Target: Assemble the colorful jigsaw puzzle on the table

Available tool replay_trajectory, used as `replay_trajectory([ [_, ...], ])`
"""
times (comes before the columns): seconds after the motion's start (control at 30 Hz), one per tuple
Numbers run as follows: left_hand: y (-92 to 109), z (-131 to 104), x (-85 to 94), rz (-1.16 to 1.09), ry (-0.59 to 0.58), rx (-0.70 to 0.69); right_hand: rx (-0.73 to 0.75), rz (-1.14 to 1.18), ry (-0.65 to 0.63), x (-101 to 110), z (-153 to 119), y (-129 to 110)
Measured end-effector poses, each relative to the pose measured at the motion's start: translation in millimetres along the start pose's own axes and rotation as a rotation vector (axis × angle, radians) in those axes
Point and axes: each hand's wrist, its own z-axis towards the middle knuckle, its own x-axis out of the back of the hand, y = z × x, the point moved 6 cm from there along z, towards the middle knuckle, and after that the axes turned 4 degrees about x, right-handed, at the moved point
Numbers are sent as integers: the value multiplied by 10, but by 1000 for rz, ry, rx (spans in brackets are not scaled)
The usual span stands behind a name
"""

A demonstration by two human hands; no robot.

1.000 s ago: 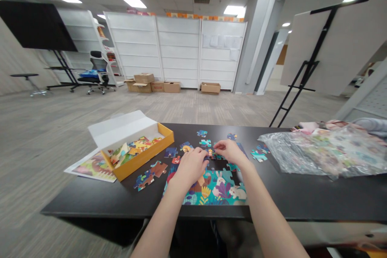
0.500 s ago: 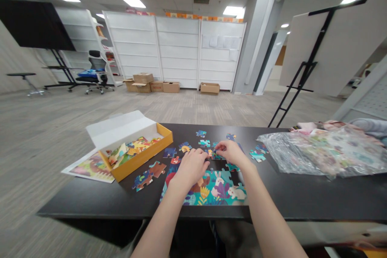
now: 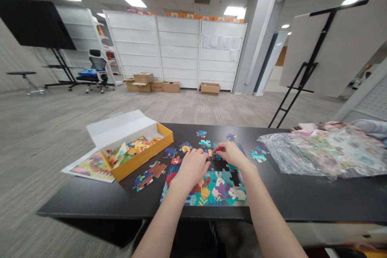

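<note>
A partly joined puzzle (image 3: 222, 189) with white rabbits and plants lies at the near edge of the black table (image 3: 105, 199). My left hand (image 3: 195, 166) rests over its upper left part, fingers bent and close together; what lies beneath them is hidden. Just right of it, my right hand (image 3: 231, 153) pinches at a small teal puzzle piece (image 3: 217, 155), with thumb and forefinger together. Loose pieces lie around: a blue one (image 3: 201, 133), a teal one (image 3: 204, 143), one with yellow (image 3: 231, 137), and a brown one (image 3: 157, 169) on the left.
A yellow box (image 3: 145, 157) with its white lid open holds more pieces, on top of a picture sheet (image 3: 90, 166). Clear plastic bags (image 3: 326, 155) cover the table's right side. Behind stand shelves, cartons and an easel (image 3: 305, 68).
</note>
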Motion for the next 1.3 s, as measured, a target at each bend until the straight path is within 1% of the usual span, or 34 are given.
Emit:
replay_trajectory([
  [0.2,-18,1,1,-35,-8,1,3,-4,-10,20,-11,-25],
  [0.37,-18,11,-3,-29,-15,2,-2,-4,41,65,-21,-3],
  [0.57,5,11,-9,-26,-16,-3,24,23,-32,19,-30,-16],
  [0.83,-4,15,-10,-27,-24,3,-7,-3,-31,-6,-12,16],
  [0.97,11,10,11,-21,-35,10,1,-12,-30,12,-25,-21],
  [1.13,38,11,35,5,-56,11,35,-50,30,100,-60,-99],
  [1.3,29,30,26,5,-64,13,43,-86,-40,70,-103,-169],
])
